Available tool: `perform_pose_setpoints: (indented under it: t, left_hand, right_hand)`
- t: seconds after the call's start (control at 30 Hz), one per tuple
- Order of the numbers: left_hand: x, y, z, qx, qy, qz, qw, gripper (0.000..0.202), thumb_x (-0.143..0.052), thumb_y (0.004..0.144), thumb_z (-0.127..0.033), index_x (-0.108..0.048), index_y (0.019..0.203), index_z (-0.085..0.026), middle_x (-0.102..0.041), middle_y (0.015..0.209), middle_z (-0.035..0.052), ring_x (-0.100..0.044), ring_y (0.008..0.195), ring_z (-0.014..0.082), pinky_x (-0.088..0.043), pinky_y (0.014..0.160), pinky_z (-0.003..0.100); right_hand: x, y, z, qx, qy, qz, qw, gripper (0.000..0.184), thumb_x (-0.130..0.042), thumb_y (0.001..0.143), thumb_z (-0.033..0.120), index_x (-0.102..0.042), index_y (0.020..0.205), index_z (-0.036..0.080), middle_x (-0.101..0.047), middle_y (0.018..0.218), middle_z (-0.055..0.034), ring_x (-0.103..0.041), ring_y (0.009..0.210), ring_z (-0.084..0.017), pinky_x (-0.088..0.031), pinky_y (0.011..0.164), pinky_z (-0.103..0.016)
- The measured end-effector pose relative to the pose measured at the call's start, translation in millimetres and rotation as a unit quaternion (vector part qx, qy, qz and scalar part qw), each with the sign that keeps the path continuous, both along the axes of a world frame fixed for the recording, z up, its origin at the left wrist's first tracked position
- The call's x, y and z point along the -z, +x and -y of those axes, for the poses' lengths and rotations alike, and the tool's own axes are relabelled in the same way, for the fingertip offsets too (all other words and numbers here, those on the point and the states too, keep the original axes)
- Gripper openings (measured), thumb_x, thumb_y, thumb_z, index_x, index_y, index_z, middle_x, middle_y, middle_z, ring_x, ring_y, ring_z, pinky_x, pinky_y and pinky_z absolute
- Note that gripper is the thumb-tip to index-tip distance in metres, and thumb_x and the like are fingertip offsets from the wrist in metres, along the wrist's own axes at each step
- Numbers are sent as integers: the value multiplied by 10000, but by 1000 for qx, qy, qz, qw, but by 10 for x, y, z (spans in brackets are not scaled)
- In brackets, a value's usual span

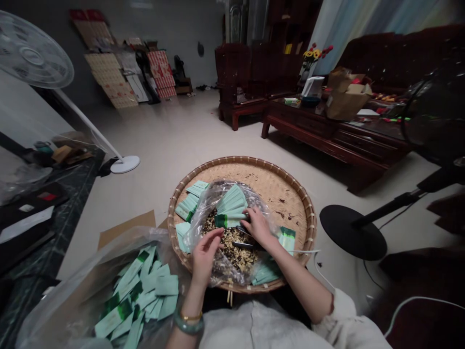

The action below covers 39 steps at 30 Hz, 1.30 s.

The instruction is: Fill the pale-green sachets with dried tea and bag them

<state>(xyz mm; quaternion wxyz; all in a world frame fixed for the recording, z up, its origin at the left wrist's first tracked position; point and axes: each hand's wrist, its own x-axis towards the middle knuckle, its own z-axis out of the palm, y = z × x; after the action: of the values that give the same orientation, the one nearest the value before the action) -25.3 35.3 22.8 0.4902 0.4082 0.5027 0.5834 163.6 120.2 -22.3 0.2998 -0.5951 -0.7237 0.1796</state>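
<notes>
Green paper packets in a clear plastic bag, on a round bamboo tray. Right hand, fingers nearly closed, pinching one packet. Left hand, fingers half open, just above dry tea.

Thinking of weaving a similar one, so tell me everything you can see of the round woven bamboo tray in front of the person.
The round woven bamboo tray is a wide, shallow, pale tan basket with a thicker braided rim, lying level with dark leaf flecks scattered across it. A clear plastic bag of dried leaves sits on it, with mint-green packets lying around the bag. What lies beneath the tray cannot be seen.
</notes>
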Motion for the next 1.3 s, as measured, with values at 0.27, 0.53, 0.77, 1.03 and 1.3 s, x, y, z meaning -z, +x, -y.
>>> perform_pose_setpoints:
  t: [0.27,0.53,0.77,1.03,1.3]
  left_hand:
    - [62,44,-87,-48,183,-368,910,362,-619,810,-271,-626,1169,-222,-620,1229,106,-532,1166,251,-435,992,460]
    - [108,165,-44,-28,35,-231,972,215,-631,767,-330,-745,865,-176,-752,855,76,-696,778,216,-555,749,338]
    - [36,186,-37,-33,-35,-145,988,250,-683,665,-370,-746,763,-149,-753,771,78,-694,715,222,-556,717,327]
    - [85,146,-6,-27,42,-226,973,196,-633,753,-330,-743,820,-182,-752,809,64,-694,744,207,-551,721,320]
    - [89,99,-7,-56,43,-221,973,184,-653,744,-339,-724,783,-173,-733,770,52,-666,722,188,-530,695,293]
  right_hand:
    - [-321,133,173,-166,100,-161,968,151,-559,864,200,-704,898,224,-670,849,-65,-608,813,-200,-482,749,-343]
    - [-532,66,379,-68,177,-184,965,314,-562,875,250,-622,1183,242,-683,959,-79,-625,865,-211,-523,753,-356]
    - [-512,-15,459,-80,258,-142,952,326,-548,877,158,-624,1181,249,-676,1093,-86,-605,993,-220,-497,871,-403]
    - [-565,59,396,-37,136,-161,977,110,-655,811,316,-664,789,209,-650,816,-58,-580,809,-212,-497,654,-328]
    - [-711,104,474,-121,196,-106,967,138,-524,882,199,-662,871,205,-618,786,-65,-553,755,-189,-469,681,-333]
